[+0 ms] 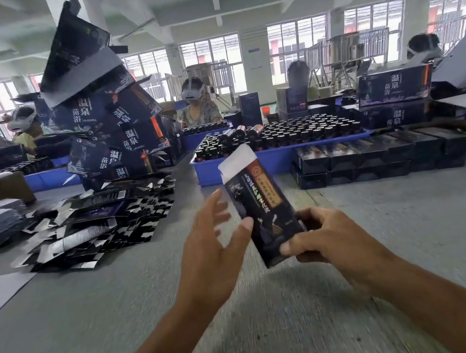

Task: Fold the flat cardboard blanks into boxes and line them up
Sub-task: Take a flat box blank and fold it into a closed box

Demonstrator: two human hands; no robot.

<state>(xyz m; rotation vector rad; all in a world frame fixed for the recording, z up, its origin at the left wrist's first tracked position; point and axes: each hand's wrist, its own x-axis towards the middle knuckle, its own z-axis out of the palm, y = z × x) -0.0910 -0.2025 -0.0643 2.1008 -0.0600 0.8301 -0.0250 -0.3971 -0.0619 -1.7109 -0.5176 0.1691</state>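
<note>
Head view: 1 small dark box [264, 211] is held above the grey table [384, 229], tilted with its white top flap [237, 160] still open and pointing away. The right hand [322, 238] grips its lower end, thumb across the front and fingers curled behind, probably to steady the bottom while it is closed. The left hand [214, 239] is spread with fingers apart, only the thumb tip touching the box's left edge, likely about to press the side square.

The pile of flat blanks [96, 224] lies to the left within reach, too many to count. Finished boxes [379, 154] sit in a row 2 layers high at the right, about 6 across, so this one probably joins them. 1 blue tray of bottles [268, 159] stands behind. 4 other workers sit at the far side.
</note>
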